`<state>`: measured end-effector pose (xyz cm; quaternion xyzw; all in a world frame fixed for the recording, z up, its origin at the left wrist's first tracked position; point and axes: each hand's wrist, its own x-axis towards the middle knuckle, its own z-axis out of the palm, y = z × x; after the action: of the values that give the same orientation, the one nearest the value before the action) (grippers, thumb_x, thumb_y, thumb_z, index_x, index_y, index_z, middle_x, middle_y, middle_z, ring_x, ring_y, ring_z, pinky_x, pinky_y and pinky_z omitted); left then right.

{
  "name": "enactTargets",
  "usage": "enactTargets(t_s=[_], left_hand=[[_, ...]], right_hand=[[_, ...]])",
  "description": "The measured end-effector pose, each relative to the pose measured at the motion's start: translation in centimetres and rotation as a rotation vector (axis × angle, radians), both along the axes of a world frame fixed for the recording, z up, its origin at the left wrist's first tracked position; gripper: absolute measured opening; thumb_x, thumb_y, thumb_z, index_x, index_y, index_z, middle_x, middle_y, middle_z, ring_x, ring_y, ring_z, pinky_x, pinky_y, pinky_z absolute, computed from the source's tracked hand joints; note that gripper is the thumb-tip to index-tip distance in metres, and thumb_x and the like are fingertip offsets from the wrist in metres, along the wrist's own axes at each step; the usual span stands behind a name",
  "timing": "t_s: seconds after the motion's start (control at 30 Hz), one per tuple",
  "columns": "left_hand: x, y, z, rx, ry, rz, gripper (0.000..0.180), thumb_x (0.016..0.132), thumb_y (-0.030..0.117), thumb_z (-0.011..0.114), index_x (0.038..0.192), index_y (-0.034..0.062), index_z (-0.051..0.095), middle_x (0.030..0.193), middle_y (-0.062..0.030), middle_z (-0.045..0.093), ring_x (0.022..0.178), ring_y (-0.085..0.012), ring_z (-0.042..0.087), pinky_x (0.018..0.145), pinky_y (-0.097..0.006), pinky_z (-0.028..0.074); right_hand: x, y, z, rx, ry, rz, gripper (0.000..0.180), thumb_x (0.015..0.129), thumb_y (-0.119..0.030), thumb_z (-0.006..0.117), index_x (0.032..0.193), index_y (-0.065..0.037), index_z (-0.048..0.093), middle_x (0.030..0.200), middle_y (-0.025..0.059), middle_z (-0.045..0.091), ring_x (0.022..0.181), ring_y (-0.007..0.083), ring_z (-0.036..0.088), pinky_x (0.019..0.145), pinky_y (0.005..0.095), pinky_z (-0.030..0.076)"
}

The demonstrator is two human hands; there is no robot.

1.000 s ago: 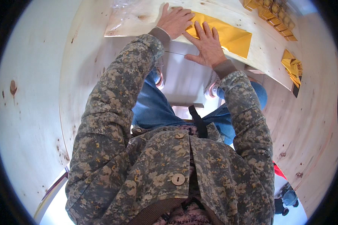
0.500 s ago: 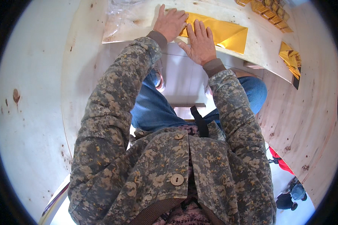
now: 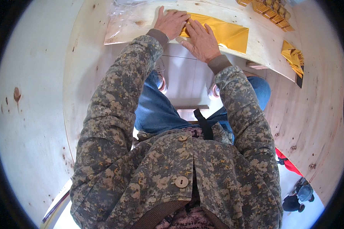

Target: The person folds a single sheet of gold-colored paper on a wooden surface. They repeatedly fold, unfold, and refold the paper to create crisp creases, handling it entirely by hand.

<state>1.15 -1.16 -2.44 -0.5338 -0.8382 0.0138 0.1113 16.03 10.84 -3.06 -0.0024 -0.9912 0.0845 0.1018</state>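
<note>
Right hand (image 3: 203, 41) has slid left compared with a second ago, so its fingertips are now right up by the fingers of my left hand (image 3: 171, 23), and the fingers are less spread than they were. It's pretty much flat, back up, thumb out to the side, fingertips on the left end of the gold sheet (image 3: 230, 33). Left one's also mostly flat, fingers pointing right at that same end, thumb sticking away from me. Can't tell if either is pinching the edge, since the fingertips are bunched together there. Sheet's lying near the front edge of the wooden table (image 3: 135, 32), with most of it running off to the right of my hands. Crinkly clear plastic (image 3: 120, 13) sits to the left, gold bundles (image 3: 273, 13) far right, plus a folded gold stack (image 3: 292, 57) closer in.
</note>
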Motion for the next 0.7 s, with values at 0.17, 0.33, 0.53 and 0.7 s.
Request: enactTargets(t_s=[0.17,0.33,0.53,0.7], left_hand=[[-0.7,-0.2,-0.1,-0.042,-0.007,-0.009,0.04,0.102,0.026,0.046,0.141,0.0264,0.053,0.143,0.0048,0.053,0.131,-0.0172,0.047,0.11,-0.064,0.021],[-0.2,-0.1,-0.6,0.043,-0.022,0.007,0.037,0.101,0.031,0.051,0.137,0.0254,0.057,0.14,0.0055,0.056,0.13,-0.0172,0.049,0.111,-0.068,0.02],[0.7,0.8,-0.6,0.099,-0.123,0.101,0.038,0.1,0.038,0.048,0.134,0.0226,0.056,0.138,0.0043,0.056,0.127,-0.019,0.05,0.106,-0.065,0.024],[1.3,0.9,-0.8,0.198,-0.098,0.073,0.036,0.099,0.036,0.051,0.13,0.0195,0.057,0.135,0.0029,0.056,0.126,-0.0216,0.049,0.107,-0.064,0.023]], right_hand=[[-0.5,-1.5,-0.7,-0.004,0.011,-0.012,0.084,0.095,-0.062,0.046,0.15,0.0,0.036,0.159,0.0178,0.03,0.147,0.0335,0.027,0.119,0.0535,0.02],[2.2,-3.4,-0.3,0.115,-0.048,-0.039,0.088,0.089,-0.062,0.059,0.154,-0.011,0.033,0.16,0.0203,0.027,0.148,0.039,0.024,0.118,0.0581,0.017],[2.7,-4.5,0.1,0.045,-0.073,-0.105,0.092,0.085,-0.056,0.064,0.155,-0.009,0.028,0.16,0.0219,0.025,0.149,0.0406,0.022,0.119,0.0587,0.014],[2.9,-4.2,-0.7,-0.095,0.006,-0.101,0.096,0.085,-0.052,0.063,0.153,0.004,0.025,0.159,0.0255,0.026,0.149,0.0421,0.021,0.12,0.0571,0.012]])
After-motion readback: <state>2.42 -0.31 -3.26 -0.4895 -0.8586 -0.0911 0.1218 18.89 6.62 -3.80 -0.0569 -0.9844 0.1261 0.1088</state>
